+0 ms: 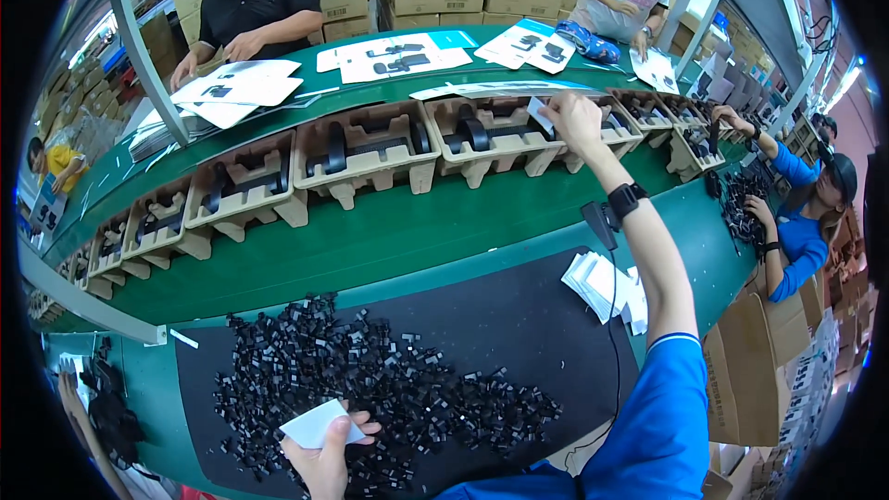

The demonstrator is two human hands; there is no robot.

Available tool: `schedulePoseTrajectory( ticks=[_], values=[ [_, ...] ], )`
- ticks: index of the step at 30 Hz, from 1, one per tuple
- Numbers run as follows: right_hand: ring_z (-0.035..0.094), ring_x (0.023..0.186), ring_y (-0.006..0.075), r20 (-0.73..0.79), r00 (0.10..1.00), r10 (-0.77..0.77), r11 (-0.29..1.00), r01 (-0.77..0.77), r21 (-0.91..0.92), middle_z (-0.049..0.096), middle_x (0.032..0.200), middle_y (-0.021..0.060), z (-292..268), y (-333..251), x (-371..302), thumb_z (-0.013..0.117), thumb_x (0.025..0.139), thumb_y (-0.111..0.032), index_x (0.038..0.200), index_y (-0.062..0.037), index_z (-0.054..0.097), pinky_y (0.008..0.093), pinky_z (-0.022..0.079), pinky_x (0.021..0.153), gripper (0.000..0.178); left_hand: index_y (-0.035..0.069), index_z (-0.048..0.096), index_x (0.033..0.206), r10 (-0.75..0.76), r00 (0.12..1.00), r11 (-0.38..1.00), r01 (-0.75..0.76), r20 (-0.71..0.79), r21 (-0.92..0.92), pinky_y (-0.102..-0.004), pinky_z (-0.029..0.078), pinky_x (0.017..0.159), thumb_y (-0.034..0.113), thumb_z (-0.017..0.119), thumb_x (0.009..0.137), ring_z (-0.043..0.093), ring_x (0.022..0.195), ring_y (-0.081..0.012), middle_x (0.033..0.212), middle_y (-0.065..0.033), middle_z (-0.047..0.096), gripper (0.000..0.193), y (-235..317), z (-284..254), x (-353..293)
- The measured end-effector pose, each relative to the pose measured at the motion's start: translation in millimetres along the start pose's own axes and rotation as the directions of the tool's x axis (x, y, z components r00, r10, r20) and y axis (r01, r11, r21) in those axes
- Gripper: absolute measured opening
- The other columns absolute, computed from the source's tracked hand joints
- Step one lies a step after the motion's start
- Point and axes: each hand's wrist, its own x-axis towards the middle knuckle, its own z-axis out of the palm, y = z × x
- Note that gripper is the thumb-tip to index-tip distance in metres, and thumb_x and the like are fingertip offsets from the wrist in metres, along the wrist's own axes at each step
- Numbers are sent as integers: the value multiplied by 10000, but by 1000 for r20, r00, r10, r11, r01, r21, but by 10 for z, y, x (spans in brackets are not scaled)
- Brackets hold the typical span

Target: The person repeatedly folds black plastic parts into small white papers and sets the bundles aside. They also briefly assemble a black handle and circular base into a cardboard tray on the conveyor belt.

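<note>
My left hand [324, 465] grips a white folded booklet [318, 422] above a heap of small black plastic parts [315, 356], thumb on top of it. These parts are too small to name exactly. My right arm reaches far forward, and my right hand [576, 122] pinches a small pale booklet [540, 115] over a molded cardboard tray [500, 150]. Inside that tray lie black parts with a round black disc [472, 134]. A black wristband [627, 200] is on my right wrist.
Several similar trays [366, 173] line the green conveyor [398, 231]. A stack of white booklets [593, 282] lies on the black mat [519, 315] at right. Across the line two people handle printed sheets [394, 56]; a co-worker in blue [806, 222] sits right, by an open carton [745, 380].
</note>
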Motion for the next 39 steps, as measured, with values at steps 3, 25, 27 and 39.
schedulePoseTrajectory(
  ticks=[3,25,27,39],
  values=[
    [641,693,287,90,996,12,994,-3,-105,649,734,116,371,48,24,712,748,-325,688,-87,684,380,495,610,247,-86,527,1087,10,1000,1000,-10,-30,2,-320,547,459,146,599,887,655,570,-255,791,-194,650,315,77,-47,45],
    [650,786,225,524,852,2,986,-88,139,682,900,93,-1544,-61,-1489,639,828,-323,1216,-19,541,351,509,692,502,-137,545,1060,-12,990,984,36,-140,172,-298,536,562,88,580,880,658,633,-254,875,-228,657,291,86,-430,-51],
    [637,821,247,495,857,146,980,-58,-190,661,939,100,-1408,400,-2087,651,814,-380,1185,-27,559,363,507,727,521,-132,555,1051,-1,993,988,19,-118,156,-293,534,562,101,592,877,656,628,-243,876,-223,659,293,13,-489,-57],
    [489,1039,347,512,856,-72,976,165,-139,549,1088,201,-867,-13,-2453,753,681,-430,1345,10,349,414,414,924,894,-78,550,1099,183,978,981,-188,97,44,-277,535,514,93,588,887,656,598,-219,783,-173,663,275,-121,-524,-286]
  ],
)
